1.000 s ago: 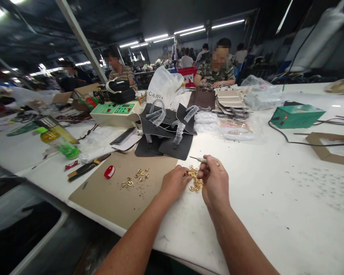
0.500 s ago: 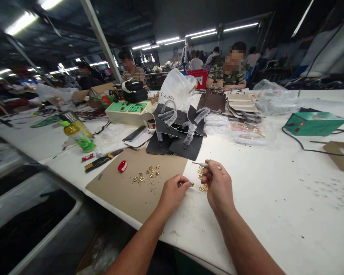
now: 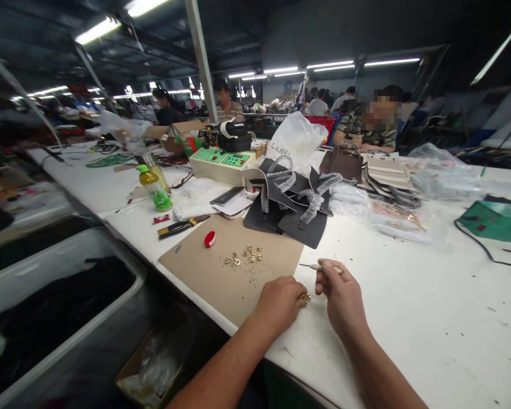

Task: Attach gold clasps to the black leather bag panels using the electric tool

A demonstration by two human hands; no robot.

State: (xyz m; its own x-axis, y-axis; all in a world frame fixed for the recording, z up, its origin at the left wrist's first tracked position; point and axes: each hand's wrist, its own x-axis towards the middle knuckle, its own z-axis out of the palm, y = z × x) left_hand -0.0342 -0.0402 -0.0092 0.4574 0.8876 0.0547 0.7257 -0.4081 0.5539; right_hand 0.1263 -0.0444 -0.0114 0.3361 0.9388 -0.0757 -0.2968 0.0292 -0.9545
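Observation:
My left hand (image 3: 279, 304) rests low over the white table, just past the right edge of a brown board (image 3: 196, 261). Its fingers are curled together on small gold metal links (image 3: 305, 296), which show at the fingertips. Closed around a thin pointed tool (image 3: 309, 266) with a pale handle, my right hand (image 3: 343, 292) is held to the right of them; the tool's tip points left. A group of similar gold links (image 3: 249, 253) lies on the board among tiny dark bits. Whatever lies under my right hand is hidden.
Beyond the board are black bag pieces (image 3: 304, 227) with wrapped handles. To the left lie a red oval object (image 3: 209, 239), a yellow-black cutter (image 3: 183, 226) and a bottle (image 3: 155, 187). A green box (image 3: 494, 218) stands right. A co-worker (image 3: 370, 122) sits opposite.
The view has swung left, so things appear farther right. My left hand has turned palm down, with its fingers curled over gold links. My right hand still holds the pointed tool.

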